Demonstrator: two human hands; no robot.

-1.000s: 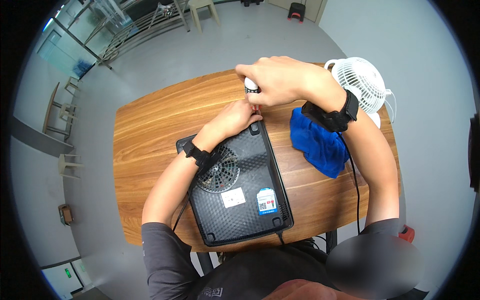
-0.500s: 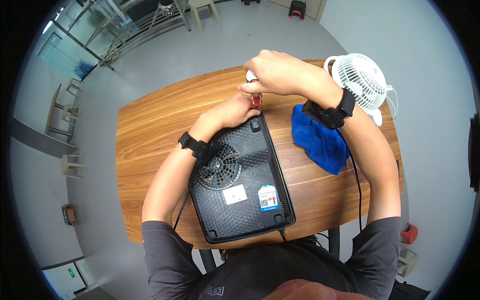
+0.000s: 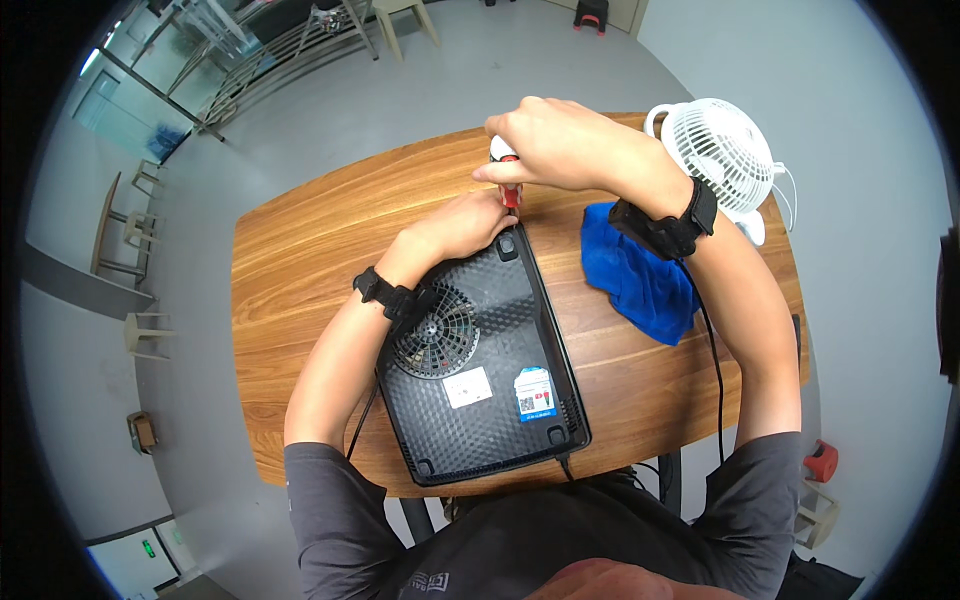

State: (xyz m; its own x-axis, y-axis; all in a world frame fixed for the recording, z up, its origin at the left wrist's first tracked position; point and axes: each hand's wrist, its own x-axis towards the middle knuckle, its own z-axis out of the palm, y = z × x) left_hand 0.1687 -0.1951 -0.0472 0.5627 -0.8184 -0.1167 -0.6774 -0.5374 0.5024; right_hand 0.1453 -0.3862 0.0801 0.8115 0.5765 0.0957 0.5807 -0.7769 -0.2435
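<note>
A black induction cooker [image 3: 505, 310] lies upside down on the wooden table, showing its round fan grille [image 3: 437, 335]. My right hand [image 3: 545, 145] is closed around the red and white handle of a screwdriver [image 3: 511, 196]. The screwdriver stands nearly upright at the far corner of the cooker, its shaft pointing down. My left hand [image 3: 462, 226] is closed on the cooker's far edge, thumb right beside the screwdriver's shaft. The other left fingers are partly hidden, and so is the screwdriver's very tip.
A blue cloth [image 3: 635, 285] lies right of the cooker, under my right forearm. Behind it at the far right stands a white fan [image 3: 715, 150]. A black power cord [image 3: 565, 467] leaves the cooker's near side. Cables hang from both wrist straps.
Both hands and the screwdriver keep nearly the same place at the cooker's far corner. The whole view has shifted very slightly.
</note>
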